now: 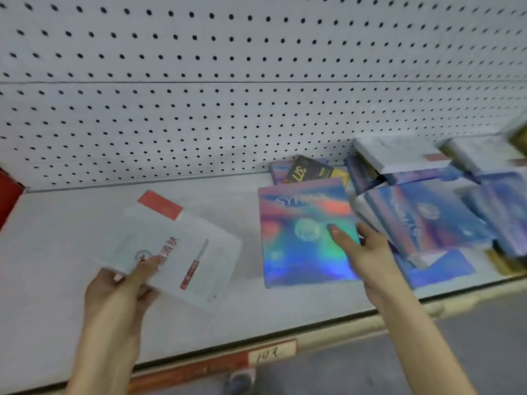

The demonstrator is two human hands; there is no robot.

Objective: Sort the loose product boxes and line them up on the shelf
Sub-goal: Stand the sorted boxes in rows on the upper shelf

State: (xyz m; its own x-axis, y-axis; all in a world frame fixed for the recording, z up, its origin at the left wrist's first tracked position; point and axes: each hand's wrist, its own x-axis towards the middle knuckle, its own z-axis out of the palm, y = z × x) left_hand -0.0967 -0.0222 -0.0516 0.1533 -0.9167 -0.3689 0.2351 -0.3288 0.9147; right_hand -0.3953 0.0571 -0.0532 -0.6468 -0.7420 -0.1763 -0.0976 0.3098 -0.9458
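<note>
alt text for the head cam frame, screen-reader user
A left hand holds a white box with red print over a white shelf while the right hand touches an iridescent box lying flat. Blue and white boxes lie jumbled at right.

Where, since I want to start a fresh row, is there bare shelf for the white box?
Bare shelf runs from the white box left to the red end panel and back to the pegboard; a narrow strip borders the holographic box. Farther right, piled blue boxes crowd it.

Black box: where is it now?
Head view, right of centre: the black box sits at the back of the shelf, by the pegboard, just behind the holographic box.
</note>
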